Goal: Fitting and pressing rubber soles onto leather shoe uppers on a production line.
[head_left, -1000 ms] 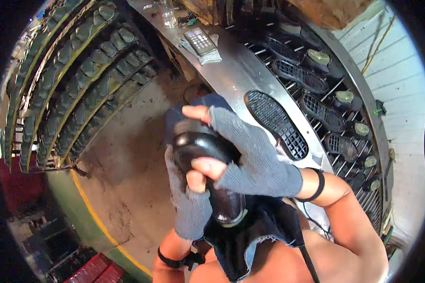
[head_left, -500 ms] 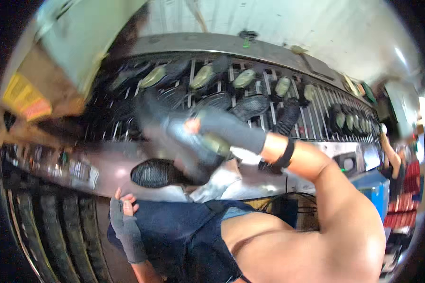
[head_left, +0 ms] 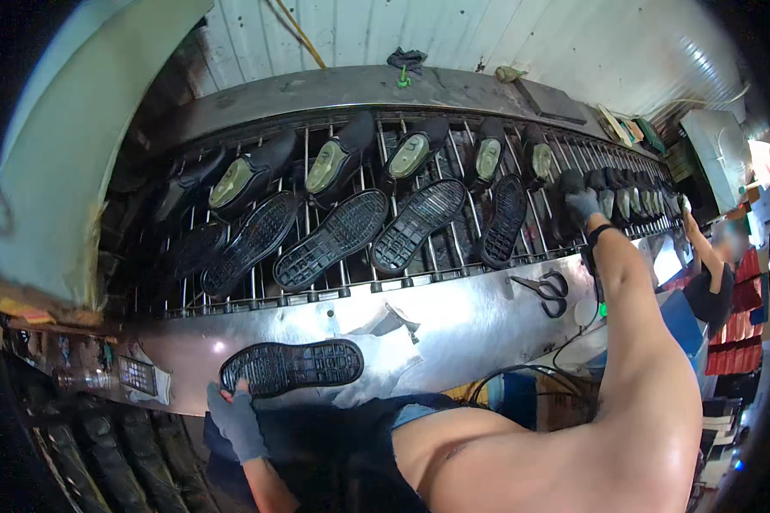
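On the metal bench lies a black rubber shoe sole [head_left: 304, 366], tread pattern facing up. My left hand [head_left: 238, 421], in a grey fingerless glove, pinches its left end between thumb and fingers. My right arm stretches far to the right over a rack of metal rods. There my gloved right hand [head_left: 583, 204] closes around a dark shoe [head_left: 571, 182]; its fingers are small and partly hidden. Left of it, black shoes [head_left: 344, 154] with pale green lasts [head_left: 325, 166] showing stand in the back row. Loose black soles [head_left: 334, 239] lie in the front row.
Scissors [head_left: 546, 292] lie on the bench's right part, near a black cable. Torn white paper [head_left: 385, 350] lies beside the sole. A pale metal housing [head_left: 68, 171] rises at the left. Another person [head_left: 708, 269] works at the far right.
My right hand has swung from above the bench to the far right and no longer has the blurred shoe it carried. My left hand has come onto the sole. The view has shifted.
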Tool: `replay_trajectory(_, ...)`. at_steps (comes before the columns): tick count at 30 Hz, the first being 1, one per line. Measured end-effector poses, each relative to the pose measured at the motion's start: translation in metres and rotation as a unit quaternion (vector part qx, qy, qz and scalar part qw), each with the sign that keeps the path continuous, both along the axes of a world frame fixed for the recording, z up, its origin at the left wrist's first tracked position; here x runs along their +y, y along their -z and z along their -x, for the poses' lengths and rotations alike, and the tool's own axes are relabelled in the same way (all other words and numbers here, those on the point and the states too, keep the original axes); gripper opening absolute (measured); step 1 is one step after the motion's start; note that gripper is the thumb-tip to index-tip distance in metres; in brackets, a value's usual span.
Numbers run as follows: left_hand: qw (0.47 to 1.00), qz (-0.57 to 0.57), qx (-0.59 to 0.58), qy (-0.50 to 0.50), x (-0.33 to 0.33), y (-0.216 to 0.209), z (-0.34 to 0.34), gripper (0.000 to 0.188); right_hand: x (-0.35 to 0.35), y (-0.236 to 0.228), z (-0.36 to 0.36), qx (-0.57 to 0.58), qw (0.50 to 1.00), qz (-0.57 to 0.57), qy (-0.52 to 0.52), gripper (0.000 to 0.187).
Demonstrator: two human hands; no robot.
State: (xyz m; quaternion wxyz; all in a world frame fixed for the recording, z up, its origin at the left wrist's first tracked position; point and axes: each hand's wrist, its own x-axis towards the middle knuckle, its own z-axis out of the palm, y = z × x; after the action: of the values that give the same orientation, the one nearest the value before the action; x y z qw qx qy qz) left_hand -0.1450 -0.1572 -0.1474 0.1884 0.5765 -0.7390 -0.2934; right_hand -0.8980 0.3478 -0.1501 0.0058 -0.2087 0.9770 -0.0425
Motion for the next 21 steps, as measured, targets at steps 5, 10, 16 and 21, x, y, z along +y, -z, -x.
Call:
replay_trajectory(5, 0.964, -0.079, 0.234, -0.096, 0.017, -0.017, -0.001, 0.052, -0.022, 0.024, -0.006, 0.190, 0.977, 0.027, 0.094, 0.060)
replay_trajectory(10, 0.793, -0.244, 0.529, -0.179, 0.034, -0.068, -0.019, 0.057, -0.100, 0.066, 0.044, -0.277, 0.761, 0.543, 0.223, 0.061)
replay_trajectory(16, 0.841, -0.136, 0.444, -0.278, 0.038, -0.123, -0.101, 0.050, -0.077, 0.041, 0.087, -0.163, 0.936, 0.311, 0.021, 0.040)
replay_trajectory(21, 0.855, -0.217, 0.393, -0.259, 0.045, -0.069, -0.157, 0.057, -0.156, -0.028, 0.007, -0.259, 0.789, 0.557, 0.009, 0.046)
